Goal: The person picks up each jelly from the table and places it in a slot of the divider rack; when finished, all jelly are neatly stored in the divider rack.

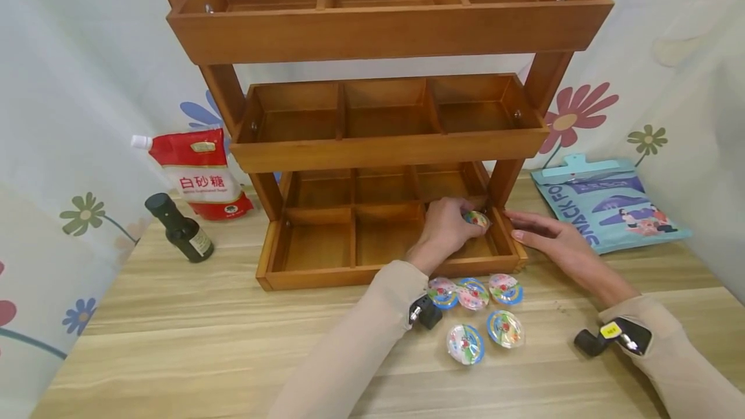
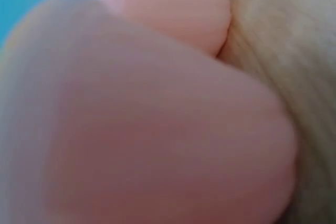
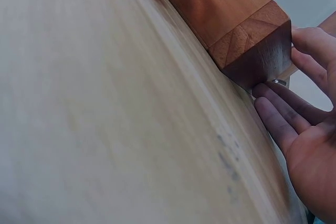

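My left hand (image 1: 443, 226) reaches into the front right compartment of the wooden rack's (image 1: 384, 154) bottom tier. Between its thumb and fingers it pinches a small jelly cup (image 1: 478, 219) with a colourful lid. The left wrist view is mostly filled by blurred fingers (image 2: 168, 129). My right hand (image 1: 550, 238) is at the outer right side of that tier, its fingers extended. In the right wrist view, those fingers (image 3: 286, 114) touch the end of the wooden rack near its base. Several similar jelly cups (image 1: 505, 329) lie on the table before the rack.
A red and white sugar pouch (image 1: 200, 176) and a dark bottle (image 1: 180, 228) stand left of the rack. To the right lies a blue snack bag (image 1: 611, 205) with a clip (image 1: 576, 167). Two more tiers rise above the bottom one, and a flowered curtain (image 1: 70, 115) hangs behind.
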